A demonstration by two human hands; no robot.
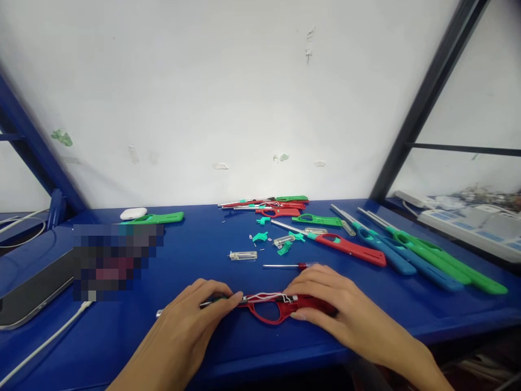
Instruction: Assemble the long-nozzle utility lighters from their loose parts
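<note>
The person's left hand (189,310) is curled, its thumb and forefinger nearly together, pinching the narrow front end of an open red lighter shell (287,308) that lies crosswise near the front edge of the blue table (195,260). The right hand (336,304) arches over the shell's handle end, its thumb at the near edge and its fingertips along the far edge, gripping it between them. Between the two hands the shell's trigger loop shows, with a white wire (264,297) running along its upper side towards the right fingertips. The left hand hides most of the front end; a small metal tip (159,313) sticks out beyond that hand, though whether it belongs to the same piece cannot be told. A dark part (209,303) between left thumb and forefinger is hard to make out, as are the curled fingers beneath. The right hand covers much of the handle and, just behind it, part of a screwdriver's (283,266) red grip. Farther back lie a clear fuel tank (243,255) and a red lighter (354,250). On the left, a pixelated patch (118,260) blots out whatever lies there, and a dark device (36,288) is cut off by the picture's edge.
</note>
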